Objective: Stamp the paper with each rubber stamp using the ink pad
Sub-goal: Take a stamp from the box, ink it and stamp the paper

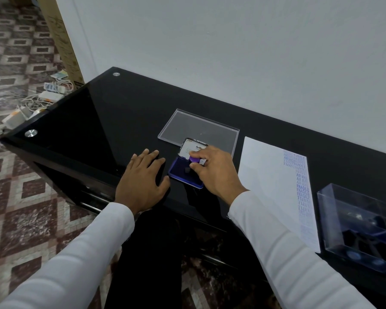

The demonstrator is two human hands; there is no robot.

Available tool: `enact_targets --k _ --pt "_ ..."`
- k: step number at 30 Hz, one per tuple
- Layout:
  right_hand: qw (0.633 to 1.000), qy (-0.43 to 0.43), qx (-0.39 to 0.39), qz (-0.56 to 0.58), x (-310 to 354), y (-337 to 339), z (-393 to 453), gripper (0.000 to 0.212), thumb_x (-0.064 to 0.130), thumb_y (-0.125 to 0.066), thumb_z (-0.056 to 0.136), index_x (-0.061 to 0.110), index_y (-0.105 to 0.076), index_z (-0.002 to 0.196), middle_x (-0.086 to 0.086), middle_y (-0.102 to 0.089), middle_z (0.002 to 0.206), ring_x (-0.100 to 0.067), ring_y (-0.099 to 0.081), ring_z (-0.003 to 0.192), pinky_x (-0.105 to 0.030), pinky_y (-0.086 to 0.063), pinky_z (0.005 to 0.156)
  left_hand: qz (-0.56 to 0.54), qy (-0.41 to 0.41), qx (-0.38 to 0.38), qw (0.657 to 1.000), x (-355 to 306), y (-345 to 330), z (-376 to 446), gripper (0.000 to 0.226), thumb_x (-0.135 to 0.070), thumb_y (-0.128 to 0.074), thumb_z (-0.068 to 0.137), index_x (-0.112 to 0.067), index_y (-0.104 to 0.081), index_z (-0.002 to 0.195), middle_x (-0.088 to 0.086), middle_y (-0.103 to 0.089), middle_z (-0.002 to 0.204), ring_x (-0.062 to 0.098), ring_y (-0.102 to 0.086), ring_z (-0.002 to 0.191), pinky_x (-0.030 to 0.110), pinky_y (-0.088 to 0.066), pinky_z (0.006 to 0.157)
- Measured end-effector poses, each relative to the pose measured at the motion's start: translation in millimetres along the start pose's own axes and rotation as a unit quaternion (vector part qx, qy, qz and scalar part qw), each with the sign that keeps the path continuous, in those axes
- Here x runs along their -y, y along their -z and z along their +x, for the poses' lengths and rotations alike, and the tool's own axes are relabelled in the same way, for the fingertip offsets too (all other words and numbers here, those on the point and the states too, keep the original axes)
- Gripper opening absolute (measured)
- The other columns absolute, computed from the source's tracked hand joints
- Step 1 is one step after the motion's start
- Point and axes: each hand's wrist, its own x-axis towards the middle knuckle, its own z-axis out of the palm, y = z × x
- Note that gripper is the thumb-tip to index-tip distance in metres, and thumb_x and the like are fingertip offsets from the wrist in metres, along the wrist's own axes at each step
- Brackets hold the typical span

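Observation:
An open blue ink pad (180, 173) lies on the black glass table (98, 121), its lid (191, 148) raised at the back. My right hand (214, 170) pinches a rubber stamp with a purple handle (194, 159) and holds it down on the pad. My left hand (143, 181) rests flat on the table just left of the pad, fingers spread. A white sheet of paper (270, 186) lies to the right, with a column of blue stamped words along its far right side.
A clear plastic lid (198, 128) lies behind the ink pad. A clear box (361, 221) holding several dark stamps stands at the right, beyond the paper. A wall runs along the table's back. Cables and power strips (42, 97) lie on the tiled floor at left.

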Motion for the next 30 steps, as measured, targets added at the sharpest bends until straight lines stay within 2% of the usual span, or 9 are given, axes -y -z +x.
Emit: enact_targets --k 6,12,19,23,27,30 --pt "1.000 -0.002 0.005 -0.012 1 0 1 0.037 0.022 -0.070 0.091 0.019 -0.066 0.128 -0.003 -0.063 0.130 -0.019 -0.057 0.120 -0.031 -0.046 0.104 0.002 0.005 0.003 1.000 0 0 1 0.062 -0.054 -0.051 0.095 -0.025 -0.045 0.150 0.002 -0.033 0.163 0.023 -0.020 0.154 0.046 -0.010 0.126" --pt "1.000 0.001 -0.003 0.005 -1 -1 0 0.035 0.021 -0.073 0.089 0.019 -0.069 0.124 -0.002 -0.065 0.127 -0.019 -0.065 0.103 -0.035 -0.054 0.096 -0.001 0.000 0.000 1.000 0 0 1 0.061 -0.053 -0.053 0.095 -0.025 -0.047 0.149 0.002 -0.035 0.162 0.023 -0.021 0.153 0.046 -0.011 0.126" --pt "1.000 0.006 -0.009 -0.002 -3 -3 0 0.037 0.023 -0.071 0.091 0.020 -0.067 0.127 -0.002 -0.063 0.129 -0.018 -0.058 0.119 -0.034 -0.049 0.103 0.000 0.005 0.008 1.000 -1 2 1 0.062 -0.053 -0.053 0.095 -0.025 -0.046 0.149 0.002 -0.035 0.162 0.023 -0.021 0.153 0.045 -0.011 0.125" --pt "1.000 0.012 -0.006 -0.012 -3 -3 -1 0.038 0.023 -0.069 0.092 0.020 -0.065 0.130 -0.002 -0.062 0.132 -0.018 -0.056 0.121 -0.034 -0.048 0.104 -0.008 0.012 0.022 1.000 -4 6 3 0.062 -0.052 -0.055 0.094 -0.024 -0.047 0.149 0.003 -0.036 0.161 0.024 -0.022 0.153 0.047 -0.014 0.126" --pt "1.000 0.017 -0.024 0.000 -4 -4 -4 0.036 0.022 -0.068 0.093 0.019 -0.066 0.129 -0.002 -0.062 0.129 -0.018 -0.061 0.110 -0.037 -0.051 0.100 -0.040 0.026 0.020 0.999 -11 17 9 0.064 -0.053 -0.056 0.091 -0.021 -0.050 0.146 0.005 -0.044 0.156 0.027 -0.031 0.149 0.050 -0.025 0.123" --pt "0.998 0.016 -0.058 0.010 -6 2 -7 0.036 0.021 -0.069 0.092 0.019 -0.066 0.128 -0.001 -0.064 0.125 -0.017 -0.062 0.104 -0.035 -0.055 0.095 -0.060 0.020 0.012 0.998 -23 25 13 0.069 -0.056 -0.050 0.087 -0.022 -0.048 0.147 0.004 -0.042 0.157 0.027 -0.030 0.149 0.051 -0.027 0.122"
